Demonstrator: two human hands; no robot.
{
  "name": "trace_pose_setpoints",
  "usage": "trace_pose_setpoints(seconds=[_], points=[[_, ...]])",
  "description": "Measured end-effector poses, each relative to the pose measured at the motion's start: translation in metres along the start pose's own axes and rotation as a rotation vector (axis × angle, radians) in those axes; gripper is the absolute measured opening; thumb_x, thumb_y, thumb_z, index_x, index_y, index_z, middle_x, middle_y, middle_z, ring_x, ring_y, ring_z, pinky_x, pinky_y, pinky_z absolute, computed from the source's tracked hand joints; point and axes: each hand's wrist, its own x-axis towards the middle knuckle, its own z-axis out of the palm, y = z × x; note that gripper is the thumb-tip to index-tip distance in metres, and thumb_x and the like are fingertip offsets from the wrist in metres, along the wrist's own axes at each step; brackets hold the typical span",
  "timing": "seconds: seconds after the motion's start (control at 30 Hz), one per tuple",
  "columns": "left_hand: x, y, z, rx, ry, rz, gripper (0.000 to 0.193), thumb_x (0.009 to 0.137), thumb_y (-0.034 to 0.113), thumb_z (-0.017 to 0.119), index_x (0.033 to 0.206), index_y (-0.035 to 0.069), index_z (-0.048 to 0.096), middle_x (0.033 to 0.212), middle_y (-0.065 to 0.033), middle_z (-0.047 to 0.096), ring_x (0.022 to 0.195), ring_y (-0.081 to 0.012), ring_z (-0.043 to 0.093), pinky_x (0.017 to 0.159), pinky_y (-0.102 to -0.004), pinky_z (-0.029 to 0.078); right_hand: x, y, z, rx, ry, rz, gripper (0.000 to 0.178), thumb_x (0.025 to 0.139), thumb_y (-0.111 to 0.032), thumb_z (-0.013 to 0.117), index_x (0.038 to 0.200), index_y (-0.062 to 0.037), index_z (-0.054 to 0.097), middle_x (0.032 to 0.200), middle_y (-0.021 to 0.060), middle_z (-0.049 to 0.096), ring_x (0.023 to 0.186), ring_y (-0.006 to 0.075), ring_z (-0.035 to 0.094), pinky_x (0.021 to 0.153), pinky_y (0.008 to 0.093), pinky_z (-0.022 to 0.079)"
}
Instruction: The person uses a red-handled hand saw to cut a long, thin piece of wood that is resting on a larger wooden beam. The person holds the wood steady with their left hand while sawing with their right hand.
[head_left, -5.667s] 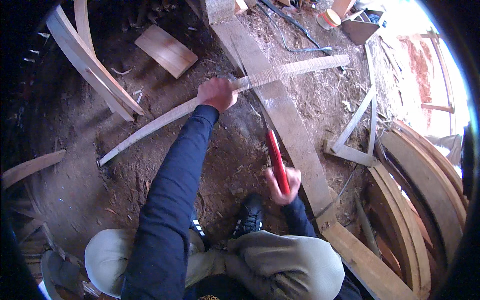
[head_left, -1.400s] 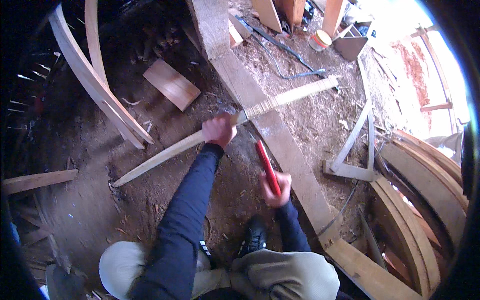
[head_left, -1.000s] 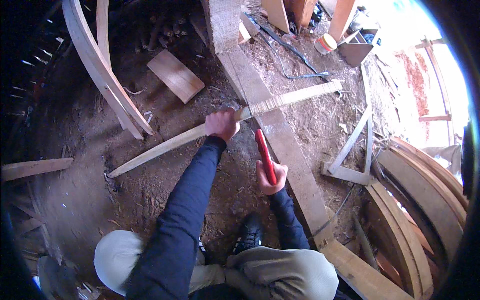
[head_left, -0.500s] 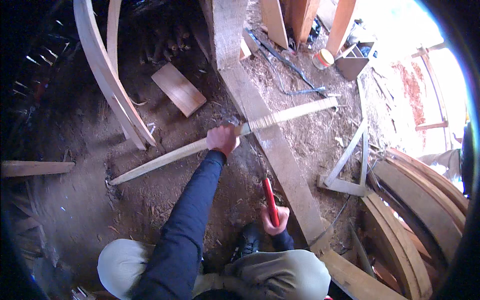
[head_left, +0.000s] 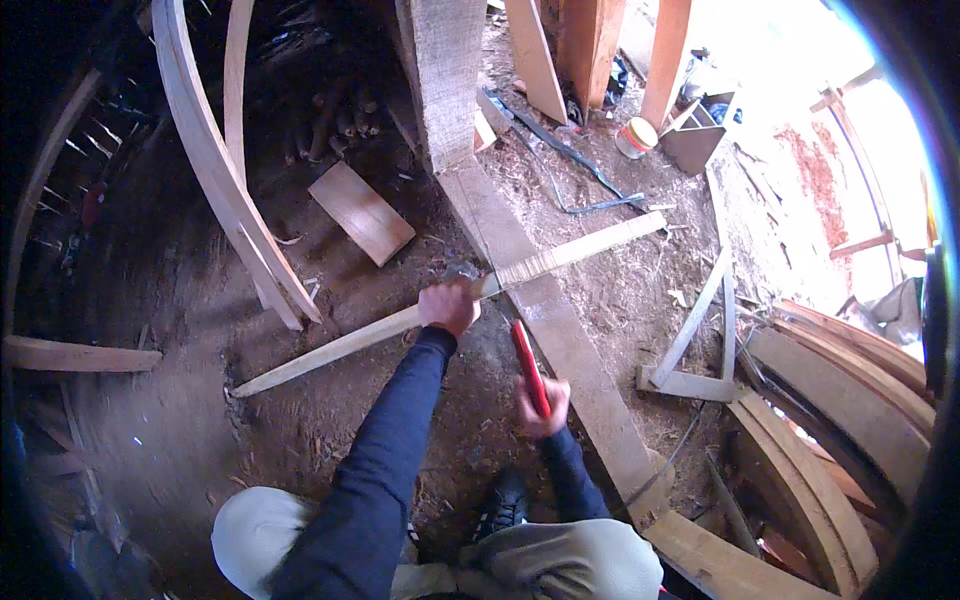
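A long pale wooden strip (head_left: 580, 247) lies slantwise across a flat plank (head_left: 580, 360), with close cross marks along its far right part. My left hand (head_left: 448, 306) is closed round the strip just left of the plank, pressing it down. In my closed right hand (head_left: 543, 405) is the red handle of a handsaw (head_left: 530, 368), below the strip and beside the plank's left edge. The saw's thin blade points up toward the strip close to my left hand; it is seen nearly edge-on, so its contact with the wood is hard to make out.
A short board (head_left: 362, 213) lies on the dirt floor ahead, beside leaning curved timbers (head_left: 215, 170). To the right are a triangular wooden frame (head_left: 690, 320) and stacked curved planks (head_left: 830, 400). Farther off stand a small tub (head_left: 636, 138) and a wooden box (head_left: 692, 145).
My right hand has pushed the saw forward, up toward the strip. My left hand keeps its hold on the strip. The whole view has shifted slightly.
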Motion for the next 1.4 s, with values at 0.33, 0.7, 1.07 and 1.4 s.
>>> trace_pose_setpoints(seconds=[0.33,0.7,1.07,1.4], points=[[-0.001,0.011,0.004,-0.043,-0.024,0.048,0.015,0.076,0.029,0.059,0.078,0.015,0.063,0.067,-0.0129,0.066,0.061,-0.0332,0.066,0.055,-0.0469,0.052,-0.021,0.001,-0.01,0.04,0.058,0.01,0.025,0.081,-0.007,0.064,0.06,-0.0033,0.051,0.046,0.0024,0.037,0.041,0.0069,0.038,0.043,0.0272,0.035],[-0.002,0.006,-0.002,0.013,-0.025,0.001,0.012,0.074,0.027,0.062,0.075,0.015,0.064,0.071,-0.0111,0.067,0.064,-0.0306,0.068,0.058,-0.0435,0.053,-0.011,0.018,-0.004,-0.075,0.03,-0.05,0.013,0.075,-0.007,0.065,0.067,-0.0035,0.055,0.049,0.0072,0.04,0.04,0.014,0.043,0.043,0.0297,0.038],[-0.002,-0.005,0.009,-0.085,0.071,0.026,0.017,0.072,0.032,0.062,0.073,0.015,0.061,0.065,-0.0116,0.065,0.059,-0.0329,0.065,0.053,-0.0467,0.052,0.003,0.005,0.004,-0.053,0.012,-0.049,0.021,0.078,-0.006,0.065,0.064,-0.005,0.05,0.049,0.0038,0.039,0.042,0.0091,0.041,0.042,0.0282,0.035],[-0.001,0.001,0.0,-0.028,0.009,0.02,0.008,0.075,0.023,0.06,0.073,0.015,0.062,0.068,-0.0114,0.066,0.061,-0.0303,0.067,0.056,-0.0445,0.052,-0.014,-0.006,-0.007,-0.062,0.012,-0.054,0.01,0.077,-0.002,0.064,0.069,-0.0034,0.057,0.05,0.004,0.042,0.044,0.0092,0.043,0.045,0.028,0.038]])
